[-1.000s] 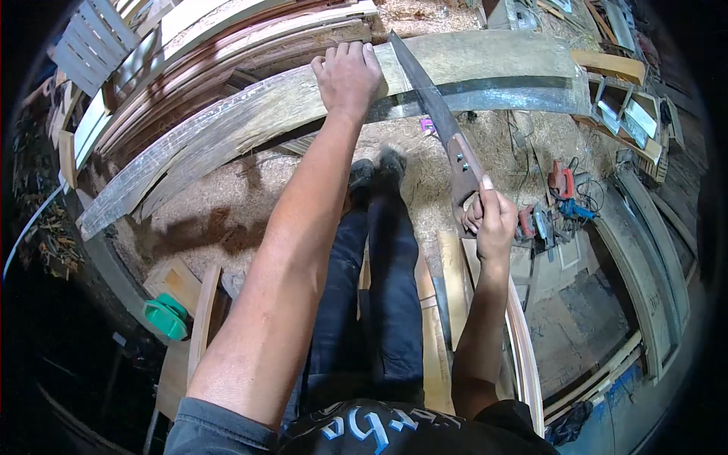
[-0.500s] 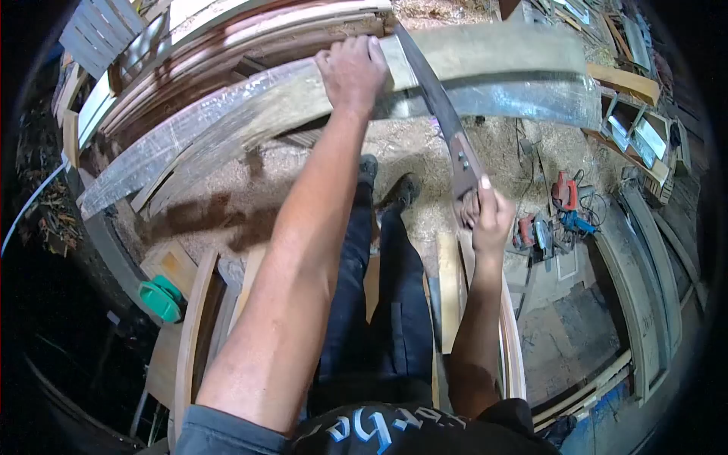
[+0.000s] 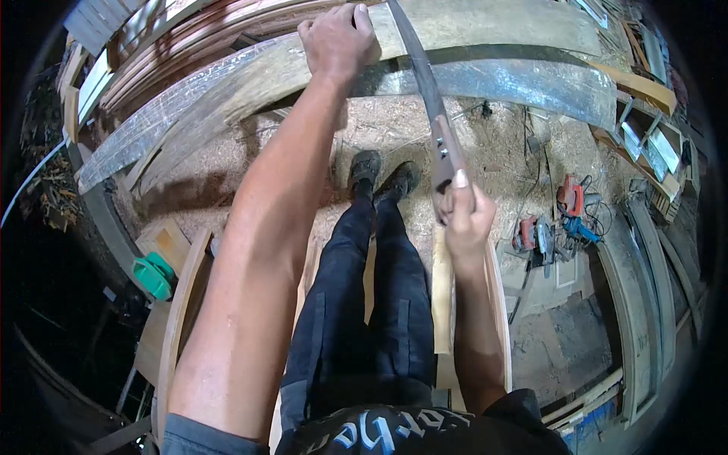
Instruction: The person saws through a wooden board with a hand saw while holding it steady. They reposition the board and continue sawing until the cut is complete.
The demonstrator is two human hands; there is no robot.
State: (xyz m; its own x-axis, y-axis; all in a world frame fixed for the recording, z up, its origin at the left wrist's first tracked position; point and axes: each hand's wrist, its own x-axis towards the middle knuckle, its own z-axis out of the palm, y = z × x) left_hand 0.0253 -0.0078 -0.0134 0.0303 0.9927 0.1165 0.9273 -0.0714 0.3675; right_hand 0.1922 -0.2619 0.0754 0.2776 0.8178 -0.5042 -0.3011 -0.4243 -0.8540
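My right hand [image 3: 466, 216] is closed around the handle of a handsaw [image 3: 426, 83]. The saw's blade runs up and away across a long wooden board [image 3: 485, 26], at its near edge. To the left of the blade, my left hand [image 3: 340, 44] lies on the same board with its fingers curled over it, apart from the saw. The undersides of those fingers are hidden. Below the board shows a plank wrapped in clear plastic [image 3: 523, 85].
Red and blue power tools [image 3: 570, 197] with cords lie on the floor to the right. A green plastic object [image 3: 154, 274] sits at the left. Stacked timber [image 3: 171, 72] lies at the far left; sawdust [image 3: 280, 171] covers the ground around my shoes [image 3: 365, 165].
The saw has been drawn back towards me relative to the board. My left hand stays on the board, while the whole view has tilted so the board appears higher.
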